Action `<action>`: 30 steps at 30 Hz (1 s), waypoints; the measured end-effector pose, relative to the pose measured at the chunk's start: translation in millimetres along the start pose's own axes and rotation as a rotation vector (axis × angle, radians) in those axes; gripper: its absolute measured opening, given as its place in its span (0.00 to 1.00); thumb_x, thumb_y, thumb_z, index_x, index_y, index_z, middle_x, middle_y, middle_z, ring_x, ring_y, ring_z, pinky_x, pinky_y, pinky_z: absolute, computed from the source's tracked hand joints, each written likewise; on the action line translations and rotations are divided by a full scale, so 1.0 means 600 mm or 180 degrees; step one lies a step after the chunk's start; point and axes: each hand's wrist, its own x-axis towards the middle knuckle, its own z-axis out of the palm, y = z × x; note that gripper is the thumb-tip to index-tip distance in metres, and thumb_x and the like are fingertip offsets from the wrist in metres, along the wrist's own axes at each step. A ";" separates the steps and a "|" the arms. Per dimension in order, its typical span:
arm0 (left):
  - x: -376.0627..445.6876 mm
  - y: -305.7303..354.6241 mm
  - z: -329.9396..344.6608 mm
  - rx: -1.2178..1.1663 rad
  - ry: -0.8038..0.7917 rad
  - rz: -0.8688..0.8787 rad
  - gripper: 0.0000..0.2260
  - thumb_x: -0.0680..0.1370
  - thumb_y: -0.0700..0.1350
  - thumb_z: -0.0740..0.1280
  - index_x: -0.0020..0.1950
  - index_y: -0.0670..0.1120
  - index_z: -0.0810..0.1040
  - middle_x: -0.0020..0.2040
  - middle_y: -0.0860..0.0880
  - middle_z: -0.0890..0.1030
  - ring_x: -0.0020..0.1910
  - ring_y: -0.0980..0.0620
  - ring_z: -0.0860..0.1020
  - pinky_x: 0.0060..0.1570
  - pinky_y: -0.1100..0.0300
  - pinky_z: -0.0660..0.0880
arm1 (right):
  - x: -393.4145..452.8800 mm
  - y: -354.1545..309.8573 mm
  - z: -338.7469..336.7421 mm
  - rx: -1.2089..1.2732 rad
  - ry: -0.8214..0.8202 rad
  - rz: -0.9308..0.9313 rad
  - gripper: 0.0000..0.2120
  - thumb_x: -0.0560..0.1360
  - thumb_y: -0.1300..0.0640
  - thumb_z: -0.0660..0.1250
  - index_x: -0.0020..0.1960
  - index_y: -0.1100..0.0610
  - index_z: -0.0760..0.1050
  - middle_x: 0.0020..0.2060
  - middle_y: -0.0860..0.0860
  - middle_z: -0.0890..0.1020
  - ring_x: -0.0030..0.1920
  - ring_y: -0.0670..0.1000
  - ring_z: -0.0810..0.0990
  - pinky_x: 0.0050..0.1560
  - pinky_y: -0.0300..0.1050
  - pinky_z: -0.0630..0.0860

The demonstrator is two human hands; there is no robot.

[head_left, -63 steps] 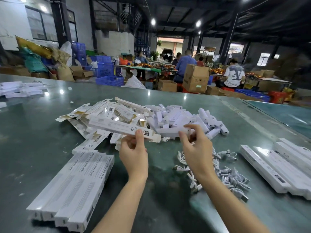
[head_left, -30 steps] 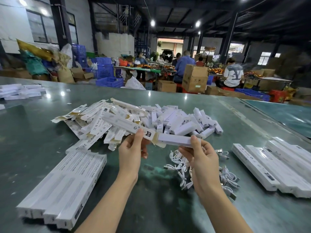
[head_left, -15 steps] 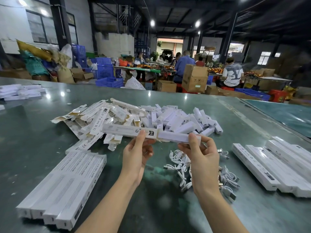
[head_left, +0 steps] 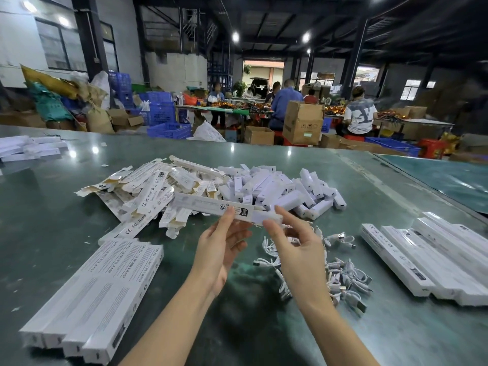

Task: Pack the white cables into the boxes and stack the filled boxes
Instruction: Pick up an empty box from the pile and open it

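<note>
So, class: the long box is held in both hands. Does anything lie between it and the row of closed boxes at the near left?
Nothing visible does. The long box, held by the left hand and right hand, hangs above bare table; the row of closed boxes lies open to it.

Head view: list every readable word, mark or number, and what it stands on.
"CE", "FC", "RoHS": flat cartons in the pile.
"CE": nearest flat carton.
Row of boxes at left: capital print, too blurred.
Held box: round mark, small print, unreadable.
Brown carton: label unreadable.

Two hands (head_left: 221, 249) (head_left: 298, 249), four boxes (head_left: 100, 289) stacked left, three workers (head_left: 359, 114) seated behind.
</note>
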 end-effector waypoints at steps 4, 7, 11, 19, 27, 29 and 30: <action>0.003 0.004 0.000 -0.0273 0.0058 -0.0109 0.10 0.68 0.53 0.72 0.34 0.48 0.86 0.38 0.47 0.85 0.33 0.54 0.82 0.29 0.63 0.77 | -0.009 -0.001 0.010 -0.0673 -0.0205 -0.0538 0.25 0.73 0.44 0.68 0.68 0.47 0.71 0.55 0.44 0.74 0.52 0.42 0.75 0.53 0.35 0.72; 0.003 0.008 -0.003 -0.0341 0.0120 -0.0105 0.10 0.68 0.53 0.72 0.40 0.46 0.83 0.37 0.47 0.85 0.32 0.54 0.82 0.28 0.64 0.76 | -0.010 0.005 0.011 -0.1053 0.0014 -0.1127 0.14 0.75 0.50 0.67 0.60 0.52 0.76 0.56 0.46 0.73 0.59 0.45 0.72 0.59 0.36 0.68; 0.001 0.006 -0.002 -0.0027 -0.0063 -0.0008 0.12 0.69 0.55 0.70 0.34 0.48 0.86 0.35 0.49 0.83 0.33 0.55 0.81 0.32 0.64 0.75 | -0.012 0.015 0.015 -0.1317 -0.0289 -0.1001 0.12 0.75 0.45 0.63 0.56 0.43 0.78 0.61 0.44 0.69 0.65 0.44 0.64 0.65 0.32 0.59; -0.017 0.000 0.016 0.0296 -0.0448 -0.0156 0.28 0.72 0.53 0.68 0.63 0.32 0.77 0.57 0.34 0.80 0.51 0.44 0.76 0.49 0.58 0.76 | -0.007 0.023 0.005 -0.2184 -0.0556 -0.1008 0.25 0.74 0.32 0.51 0.51 0.44 0.81 0.75 0.44 0.54 0.72 0.44 0.48 0.66 0.35 0.43; -0.014 -0.002 0.009 0.0393 -0.0539 -0.0200 0.26 0.73 0.53 0.68 0.62 0.34 0.78 0.57 0.33 0.81 0.51 0.44 0.77 0.53 0.54 0.76 | -0.001 0.021 -0.009 -0.2782 -0.0888 -0.1231 0.15 0.77 0.36 0.57 0.54 0.40 0.78 0.75 0.38 0.39 0.74 0.46 0.40 0.65 0.41 0.42; -0.011 -0.001 0.008 0.0381 -0.0510 -0.0155 0.21 0.72 0.53 0.70 0.55 0.38 0.83 0.52 0.36 0.83 0.46 0.47 0.80 0.49 0.56 0.77 | 0.001 0.009 -0.009 -0.2242 -0.0825 -0.1195 0.10 0.77 0.40 0.62 0.53 0.41 0.79 0.77 0.42 0.49 0.75 0.46 0.45 0.69 0.42 0.44; -0.007 0.002 0.005 0.0291 -0.0424 -0.0135 0.17 0.70 0.53 0.71 0.48 0.41 0.86 0.46 0.39 0.84 0.40 0.50 0.81 0.42 0.59 0.78 | 0.004 -0.001 -0.012 -0.1752 -0.0607 -0.1145 0.07 0.77 0.44 0.65 0.51 0.42 0.80 0.75 0.44 0.58 0.75 0.47 0.52 0.71 0.41 0.49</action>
